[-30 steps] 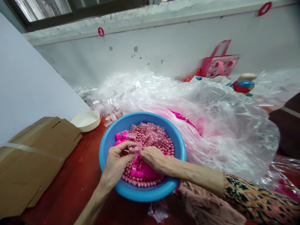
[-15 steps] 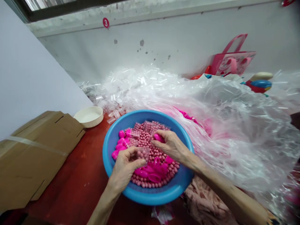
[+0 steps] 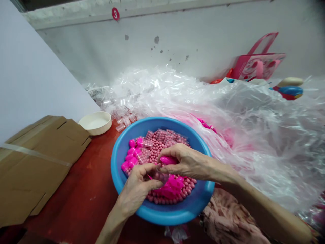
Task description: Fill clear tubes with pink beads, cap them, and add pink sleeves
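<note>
A blue plastic basin (image 3: 118,149) holds many small dusty-pink beads (image 3: 154,150), with clear tubes and bright pink plastic pieces lying on them. My left hand (image 3: 139,181) pinches a short clear plastic tube (image 3: 162,177) between thumb and fingers, over the middle of the basin. Just to its right, my right hand (image 3: 184,161) is closed on a glossy, rounded bright pink cap (image 3: 169,160), close to the tube's end; whether they touch is hidden by the fingers. Pink caps, some fitted on clear tubes (image 3: 146,143), lie at the basin's left. More pink pieces (image 3: 174,186) lie below my hands.
A round white dish (image 3: 96,123) and flattened cardboard (image 3: 43,169) are left of the basin on the red tabletop (image 3: 83,189). Loose clear tubes and plastic bags (image 3: 228,118) heap up behind and right. A pink handbag (image 3: 259,66) stands by the wall.
My right hand has come down and toward my left hand with the pink cap. The clear tube now sits against the right fingertips. The view has shifted slightly.
</note>
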Demonstrator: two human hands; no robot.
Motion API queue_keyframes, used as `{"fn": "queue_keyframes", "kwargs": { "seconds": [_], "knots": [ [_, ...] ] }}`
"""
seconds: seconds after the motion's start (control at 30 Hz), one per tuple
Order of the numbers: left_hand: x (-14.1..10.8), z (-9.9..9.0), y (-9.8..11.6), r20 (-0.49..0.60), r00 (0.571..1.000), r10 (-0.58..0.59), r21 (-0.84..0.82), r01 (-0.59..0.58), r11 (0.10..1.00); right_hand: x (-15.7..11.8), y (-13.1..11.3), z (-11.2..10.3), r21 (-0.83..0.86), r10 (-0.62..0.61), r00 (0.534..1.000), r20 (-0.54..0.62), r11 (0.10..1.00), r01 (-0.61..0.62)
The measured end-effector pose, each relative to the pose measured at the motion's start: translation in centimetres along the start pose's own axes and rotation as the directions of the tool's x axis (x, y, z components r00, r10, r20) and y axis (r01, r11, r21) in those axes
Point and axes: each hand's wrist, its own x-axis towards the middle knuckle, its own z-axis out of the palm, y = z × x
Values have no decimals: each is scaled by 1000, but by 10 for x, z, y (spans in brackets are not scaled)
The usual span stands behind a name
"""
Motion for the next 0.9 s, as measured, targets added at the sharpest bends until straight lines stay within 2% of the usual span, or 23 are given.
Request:
{"fn": "queue_keyframes", "kwargs": {
  "seconds": [0.17,0.4,0.5,0.57,0.63,0.7,0.8,0.9],
  "knots": [
    [0,0,1,-20,1000,-20,-90,18,996,-3,2,-1,154,50,998,-25,987,-45],
    [-1,-2,0,3,999,-42,-172,42,984,-3,4,3,377,73,997,25,923,-77],
    [0,-2,-1,-50,998,-41,-228,28,973,-5,4,2,519,171,984,-49,846,-121],
    [0,-2,-1,-83,996,-39,-256,17,966,-6,4,4,606,262,959,-112,783,-143],
    [1,-1,-2,-97,995,-32,-254,6,967,-5,3,7,658,301,941,-153,742,-131],
    [1,-1,-2,-88,996,-13,-231,-8,973,-3,0,13,672,268,943,-198,738,-68],
    [0,-1,-2,-46,999,18,-211,-27,977,1,-4,23,624,167,945,-280,780,47],
    [-1,-1,-2,-26,999,25,-214,-30,976,3,-5,31,587,130,941,-313,806,84]
  ]
}}
